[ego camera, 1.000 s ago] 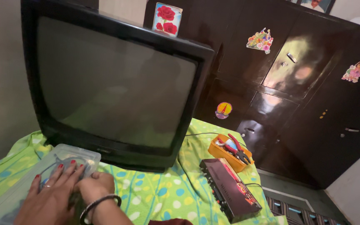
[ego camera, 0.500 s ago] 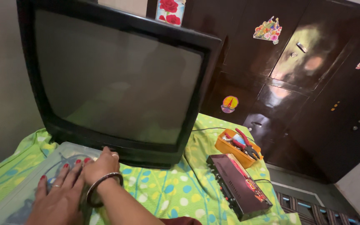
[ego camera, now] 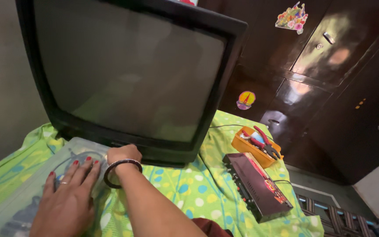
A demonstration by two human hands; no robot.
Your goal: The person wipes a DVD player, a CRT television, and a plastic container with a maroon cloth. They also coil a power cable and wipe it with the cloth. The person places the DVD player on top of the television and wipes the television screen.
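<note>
Hands at the television's base
Your left hand (ego camera: 69,197) lies flat, fingers apart, on the clear plastic box (ego camera: 31,175); your right hand (ego camera: 123,154), fingers curled, their grip hidden, touches the CRT television (ego camera: 128,74) at 12 o'clock. Tug it and it could tip.

Box: clear plastic storage box with a translucent lid (ego camera: 31,175), lying flat on the green polka-dot bedsheet, its far corner just before the set; cables show dimly through the lid.
Set: big black tube television with a dark, unlit screen (ego camera: 128,72), standing upright behind the box.
</note>
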